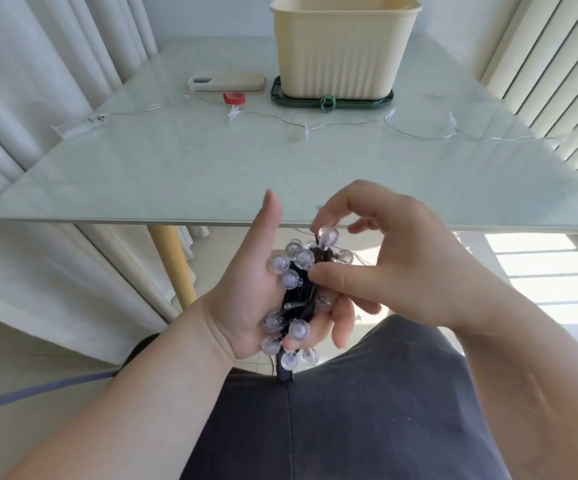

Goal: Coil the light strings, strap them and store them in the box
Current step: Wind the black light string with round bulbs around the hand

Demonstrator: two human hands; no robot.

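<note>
Far left of the table [142, 174]: a clear plastic end piece [73, 128] of a thin pale wire string [349, 121], which runs rightward across the glass with small star lights spaced along it, still uncoiled. Behind it lie a beige flat case [228, 82], a red strap [234, 97], and further right a green strap [327, 102] resting on the edge of the green lid [381, 102] under the cream box [344, 46]. Below the table edge, over the lap: left hand [246, 299] palm up, thumb raised and free, fingers curled under a bundle of dark-wired bulb lights [298, 299]; it carries the coil rather than squeezing it. Right hand [401, 268] loosely curled, thumb pressing on the dark wire at the coil's middle, fingertips pinching a bulb at the top end; not a full fist. A dark plug end [285, 374] hangs below the bundle. Judgement on handling: the coil looks light, and the wire is limp with some spring, so loops will likely loosen if the hold slackens. The bulbs are hard, smooth and rounded, so poor to hold by, and likely to slip or snag each other. Best hold appears to be across the wire waist at the middle, where a strap would sit, bulbs left sticking out both ends. The pale string looks finer still and prone to tangling; take it up from the end piece.
</note>
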